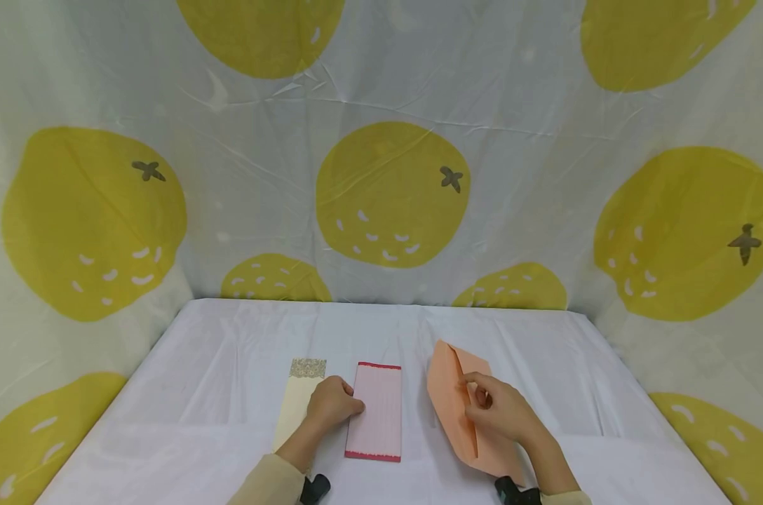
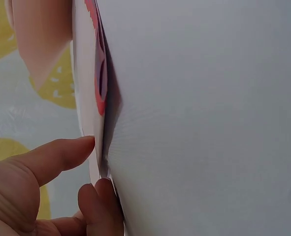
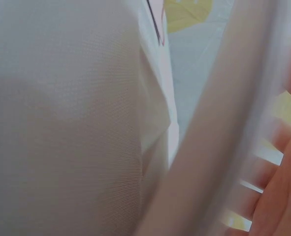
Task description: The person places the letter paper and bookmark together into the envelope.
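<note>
One pink envelope [image 1: 381, 414]: lay at lower centre;
One orange envelope [image 1: 448, 414]: was tilted, lower right of centre;
Left grip [image 1: 334, 404]: narrow, pinched the pink envelope's left edge;
Right grip [image 1: 500, 408]: narrow, held the orange envelope

No lettering, label or number is readable.
</note>
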A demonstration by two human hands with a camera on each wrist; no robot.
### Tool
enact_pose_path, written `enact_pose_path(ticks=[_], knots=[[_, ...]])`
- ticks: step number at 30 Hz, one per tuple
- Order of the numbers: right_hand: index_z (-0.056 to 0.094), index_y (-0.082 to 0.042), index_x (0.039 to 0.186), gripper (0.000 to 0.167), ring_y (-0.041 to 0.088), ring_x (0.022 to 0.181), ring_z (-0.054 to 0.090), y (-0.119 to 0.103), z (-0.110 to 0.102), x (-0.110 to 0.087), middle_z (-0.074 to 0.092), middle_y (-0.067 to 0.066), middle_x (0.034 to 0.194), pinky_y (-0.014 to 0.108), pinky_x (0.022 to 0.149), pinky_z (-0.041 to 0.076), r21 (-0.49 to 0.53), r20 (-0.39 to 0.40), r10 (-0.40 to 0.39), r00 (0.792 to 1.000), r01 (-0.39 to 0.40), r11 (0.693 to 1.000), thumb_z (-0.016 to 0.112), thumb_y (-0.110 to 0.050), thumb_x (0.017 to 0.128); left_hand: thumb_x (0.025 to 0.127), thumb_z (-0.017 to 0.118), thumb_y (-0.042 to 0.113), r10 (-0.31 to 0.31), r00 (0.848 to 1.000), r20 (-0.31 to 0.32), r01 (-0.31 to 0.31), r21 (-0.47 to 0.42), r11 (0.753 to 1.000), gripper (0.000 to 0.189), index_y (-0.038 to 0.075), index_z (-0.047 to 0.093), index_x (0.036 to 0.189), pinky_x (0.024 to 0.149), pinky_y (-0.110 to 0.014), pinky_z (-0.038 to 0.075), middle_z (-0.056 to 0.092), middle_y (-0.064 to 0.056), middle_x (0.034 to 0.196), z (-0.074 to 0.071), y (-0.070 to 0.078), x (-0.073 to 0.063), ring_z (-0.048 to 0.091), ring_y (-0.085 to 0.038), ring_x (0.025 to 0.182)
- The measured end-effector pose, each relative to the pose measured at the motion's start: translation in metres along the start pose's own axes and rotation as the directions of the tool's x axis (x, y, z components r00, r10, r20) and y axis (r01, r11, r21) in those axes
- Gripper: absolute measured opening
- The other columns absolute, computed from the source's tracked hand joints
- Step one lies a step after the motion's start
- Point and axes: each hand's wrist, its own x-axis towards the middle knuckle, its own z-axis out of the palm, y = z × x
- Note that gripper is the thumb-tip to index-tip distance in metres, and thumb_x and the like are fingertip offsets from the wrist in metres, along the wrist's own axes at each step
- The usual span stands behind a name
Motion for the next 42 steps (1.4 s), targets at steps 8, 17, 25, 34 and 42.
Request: enact_pose_path(ticks=[8,17,25,34,42], knots=[[0.065,-0.013,0.119,0.04,0.007,0.062,0.045,0.0,0.001,-0.001,0.049,-0.002,0.073,0.024,0.053,0.037,-0.001,0.0,0.018,1.0,-0.018,1.0,0.068,-0.013,0.078,0.075,0.077,0.011,-0.024,1.0,-0.006,0.024,0.03,0.999,0.021,0.007,0.056,0.073,0.053,-0.03,0.041,0.051,-0.004,0.067,0.002,0.002,-0.002,0.05,-0.019,0.062],[0.065,-0.013,0.118,0.04,0.007,0.063,0.046,-0.002,0.001,-0.003,0.049,-0.004,0.073,0.024,0.054,0.038,-0.006,-0.007,0.008,1.0,-0.008,1.0,0.068,-0.012,0.078,0.078,0.072,0.008,0.023,0.998,0.064,-0.015,-0.108,0.994,0.014,0.005,0.06,0.071,0.052,-0.026,0.041,0.055,-0.003,0.064,-0.002,-0.005,-0.001,0.052,-0.015,0.059],[0.065,-0.013,0.116,0.039,0.007,0.066,0.047,-0.001,0.0,-0.004,0.05,-0.004,0.074,0.024,0.057,0.039,-0.015,-0.008,-0.001,1.0,0.001,1.0,0.068,-0.011,0.077,0.077,0.071,0.0,0.052,0.991,0.123,-0.023,-0.227,0.974,0.004,-0.001,0.068,0.075,0.055,-0.025,0.048,0.061,-0.002,0.064,-0.011,-0.008,-0.005,0.059,-0.012,0.057],[0.065,-0.014,0.116,0.039,0.007,0.065,0.047,-0.002,-0.001,-0.002,0.049,-0.005,0.074,0.024,0.056,0.039,-0.029,-0.004,0.003,1.0,-0.003,1.0,0.068,-0.012,0.077,0.082,0.07,-0.001,0.04,0.985,0.165,0.025,-0.373,0.928,0.006,-0.006,0.067,0.085,0.06,-0.026,0.053,0.061,-0.006,0.075,-0.021,-0.006,-0.008,0.059,-0.011,0.061],[0.064,-0.013,0.117,0.04,0.007,0.063,0.046,-0.001,0.0,-0.001,0.049,-0.005,0.073,0.025,0.054,0.039,-0.029,-0.007,0.001,1.0,-0.001,1.0,0.068,-0.012,0.077,0.083,0.071,0.001,0.045,0.98,0.195,0.051,-0.46,0.886,0.012,-0.007,0.068,0.09,0.061,-0.025,0.054,0.064,-0.005,0.075,-0.027,-0.006,-0.009,0.061,-0.01,0.062]])
